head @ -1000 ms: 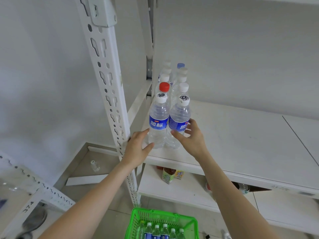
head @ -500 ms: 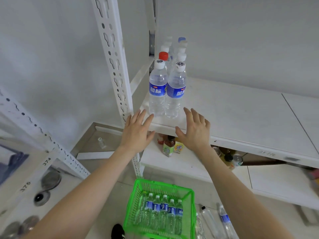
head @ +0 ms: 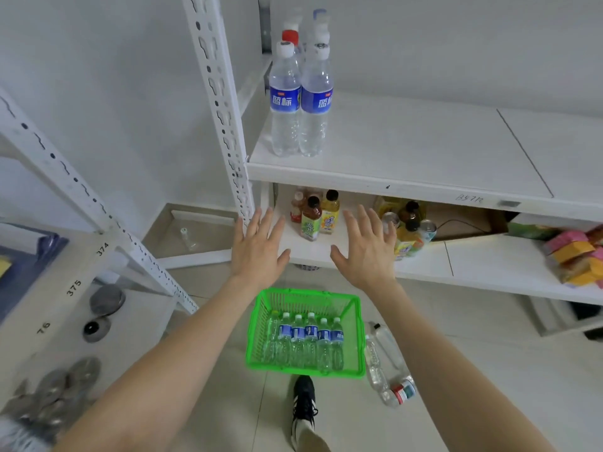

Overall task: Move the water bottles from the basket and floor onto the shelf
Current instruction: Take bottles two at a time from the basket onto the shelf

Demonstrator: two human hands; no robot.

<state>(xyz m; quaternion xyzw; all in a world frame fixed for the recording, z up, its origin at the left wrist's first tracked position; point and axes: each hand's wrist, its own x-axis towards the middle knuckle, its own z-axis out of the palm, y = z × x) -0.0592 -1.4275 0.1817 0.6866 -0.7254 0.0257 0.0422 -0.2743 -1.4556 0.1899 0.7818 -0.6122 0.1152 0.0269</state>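
**Left hand** [head: 257, 246]: released, fingers straight and spread, back of the hand up, holding nothing. It was in front of the lower shelf's [head: 489, 265] front edge, beyond the far rim of the basket [head: 261, 337].

**Right hand** [head: 365, 249]: also released and spread, level with the left and apart from it. It touched no bottle.

**Front pair of bottles** [head: 284, 102]: two clear water bottles with blue labels and white caps. They stood upright and touching side by side, long axes vertical, caps up, at the left end of the upper shelf [head: 424, 151], near its front edge and beside the slotted post [head: 218, 93].

**Rear bottles** [head: 290, 36]: more bottles stood upright in a line behind the pair, one red-capped. Their number could not be told.

**Basket bottles** [head: 310, 340]: at least five blue-labelled bottles lay flat in the green basket on the floor [head: 456, 353]. They were packed side by side, long axes parallel, caps pointing away from the person towards the shelves.

**Floor bottles** [head: 388, 347]: several clear bottles lay on their sides just right of the basket, roughly along its right wall. The nearest one bore a red-and-white label [head: 403, 391].

**Other items:** tea and juice bottles [head: 310, 220], cans [head: 427, 228] and coloured packets [head: 574, 256] sat on the lower shelf. A black shoe [head: 303, 402] was on the floor just behind the basket.
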